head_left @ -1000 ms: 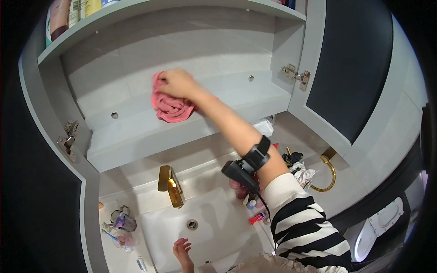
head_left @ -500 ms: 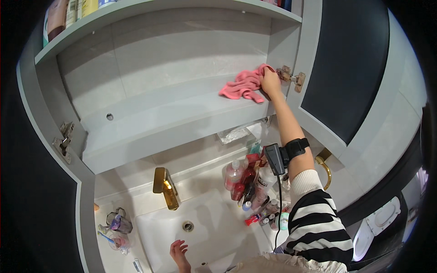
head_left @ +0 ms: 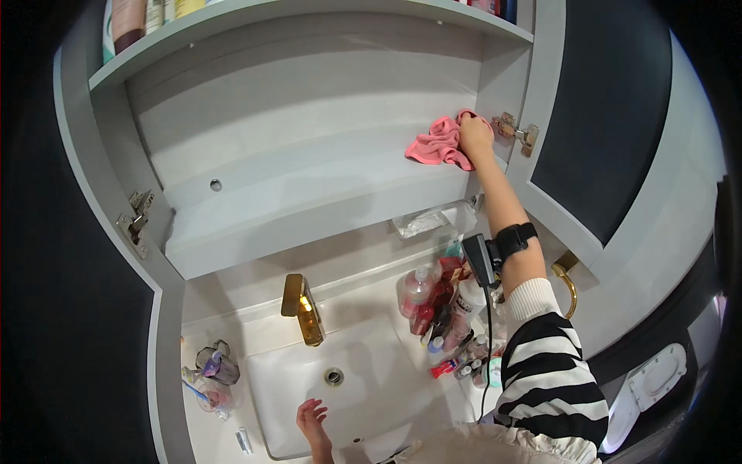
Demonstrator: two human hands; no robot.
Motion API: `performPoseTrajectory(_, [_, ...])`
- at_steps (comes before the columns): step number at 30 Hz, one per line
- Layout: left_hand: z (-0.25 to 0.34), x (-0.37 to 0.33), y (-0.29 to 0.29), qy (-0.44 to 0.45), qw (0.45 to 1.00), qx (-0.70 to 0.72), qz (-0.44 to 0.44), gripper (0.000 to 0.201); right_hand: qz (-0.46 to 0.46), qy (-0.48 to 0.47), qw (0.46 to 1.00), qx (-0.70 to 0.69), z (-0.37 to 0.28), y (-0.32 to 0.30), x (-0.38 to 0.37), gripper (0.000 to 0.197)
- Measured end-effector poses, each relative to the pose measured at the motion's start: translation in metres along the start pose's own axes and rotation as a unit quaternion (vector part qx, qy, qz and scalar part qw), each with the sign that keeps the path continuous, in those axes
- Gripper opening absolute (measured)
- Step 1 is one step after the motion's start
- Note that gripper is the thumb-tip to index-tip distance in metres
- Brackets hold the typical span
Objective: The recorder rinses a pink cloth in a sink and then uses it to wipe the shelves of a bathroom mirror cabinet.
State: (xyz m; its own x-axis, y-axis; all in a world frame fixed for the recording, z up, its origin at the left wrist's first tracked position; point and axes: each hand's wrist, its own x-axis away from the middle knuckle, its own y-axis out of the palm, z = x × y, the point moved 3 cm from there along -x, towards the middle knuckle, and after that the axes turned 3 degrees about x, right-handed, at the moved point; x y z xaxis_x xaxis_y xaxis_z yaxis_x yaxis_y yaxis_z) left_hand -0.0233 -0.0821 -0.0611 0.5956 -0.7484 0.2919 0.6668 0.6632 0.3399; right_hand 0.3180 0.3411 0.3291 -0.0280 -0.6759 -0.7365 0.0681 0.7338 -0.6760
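Observation:
My right hand (head_left: 477, 137) is closed on a crumpled pink cloth (head_left: 437, 144) at the right end of the lower cabinet shelf (head_left: 309, 185). The cloth's loose folds lie on the shelf surface, left of my fingers, close to the cabinet's right side wall. Over the near left part of the white sink (head_left: 363, 387) hangs my left hand (head_left: 312, 421), with nothing in it and its fingers loosely curled but apart. A black device (head_left: 495, 251) with a cable is strapped to my right forearm.
A gold faucet (head_left: 303, 311) stands behind the sink. Several bottles (head_left: 433, 301) and tubes crowd the counter on the right; cups (head_left: 216, 367) stand on the left. Open cabinet doors (head_left: 618, 116) flank the shelf, with metal hinges (head_left: 516, 133). A toilet (head_left: 649, 387) is at lower right.
The whole view has shifted, the scene sitting further right. My right hand still grips the cloth at the shelf's right end; the cloth looks more bunched. My left hand stays over the sink.

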Motion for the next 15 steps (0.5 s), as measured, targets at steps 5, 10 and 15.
performPoseTrajectory(5, [0.005, 0.0, 0.004, 0.011, 1.0, 0.005, 0.002, 0.017, -0.056, 0.076, 0.993, -0.07, 0.001, 0.012, 0.012, 0.024])
performPoseTrajectory(10, [0.005, 0.0, 0.008, -0.004, 1.0, -0.002, -0.016, 0.018, -0.12, 0.103, 0.982, -0.105, 0.005, -0.007, 0.01, 0.028])
performPoseTrajectory(15, [-0.007, -0.003, 0.007, -0.023, 1.0, 0.007, -0.01, 0.017, -0.158, 0.047, 0.98, -0.111, -0.02, -0.015, 0.013, 0.031])
